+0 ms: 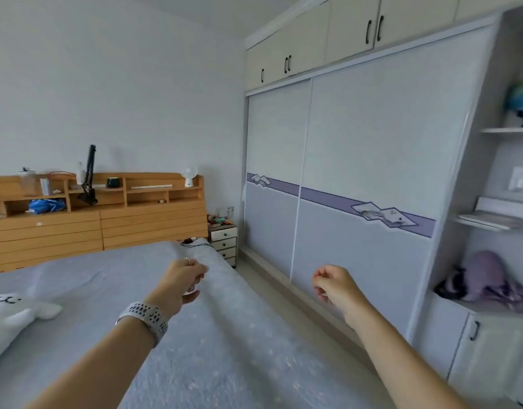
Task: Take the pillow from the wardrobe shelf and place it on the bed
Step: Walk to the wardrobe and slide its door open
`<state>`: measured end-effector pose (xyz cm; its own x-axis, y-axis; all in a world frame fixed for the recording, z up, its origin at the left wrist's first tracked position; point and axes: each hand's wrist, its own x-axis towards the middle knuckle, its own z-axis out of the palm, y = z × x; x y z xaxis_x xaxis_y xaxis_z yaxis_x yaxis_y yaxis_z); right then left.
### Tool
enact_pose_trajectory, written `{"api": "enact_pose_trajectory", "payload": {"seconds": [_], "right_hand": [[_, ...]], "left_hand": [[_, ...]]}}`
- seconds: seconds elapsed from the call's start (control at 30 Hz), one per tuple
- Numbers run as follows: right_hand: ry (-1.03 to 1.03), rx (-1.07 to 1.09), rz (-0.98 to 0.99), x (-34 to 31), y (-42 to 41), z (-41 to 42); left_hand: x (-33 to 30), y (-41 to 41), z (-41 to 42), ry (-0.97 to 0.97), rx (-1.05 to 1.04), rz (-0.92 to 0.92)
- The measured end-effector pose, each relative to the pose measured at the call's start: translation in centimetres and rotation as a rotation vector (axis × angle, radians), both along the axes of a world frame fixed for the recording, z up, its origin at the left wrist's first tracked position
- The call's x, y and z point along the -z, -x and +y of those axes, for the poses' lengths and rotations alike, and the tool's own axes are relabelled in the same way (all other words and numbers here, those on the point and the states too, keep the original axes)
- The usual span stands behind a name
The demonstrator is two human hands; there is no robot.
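A white soft toy [9, 314] lies at the left edge of the bed [213, 349], under the wooden headboard [112, 219]. My left hand [180, 283] reaches out over the blue cover, fingers curled in loosely and holding nothing, a watch [146, 318] on its wrist. My right hand [335, 286] hangs before the closed wardrobe doors [357, 160], also loosely curled and empty. At far right the purple pillow [484, 280] rests on an open shelf [490, 309], well apart from both hands.

L hand [182, 283] & R hand [337, 286] out, fingers curled.
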<state>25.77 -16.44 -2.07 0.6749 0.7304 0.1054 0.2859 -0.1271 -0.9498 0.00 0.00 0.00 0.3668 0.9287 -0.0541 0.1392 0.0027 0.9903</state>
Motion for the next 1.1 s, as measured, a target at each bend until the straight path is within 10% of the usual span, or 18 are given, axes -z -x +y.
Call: {"api": "enact_pose_trajectory", "payload": {"seconds": [0.5,1.1], "right_hand": [[-0.048,0.513,0.076,0.3,-19.4,-28.5],[-0.098,0.773,0.092,0.5,-20.8,-39.5]], "left_hand": [[2.5,-30.5,-16.0,0.066,0.493,-0.014],[1.8,-41.2,-25.3,0.049,0.853,-0.022]]}}
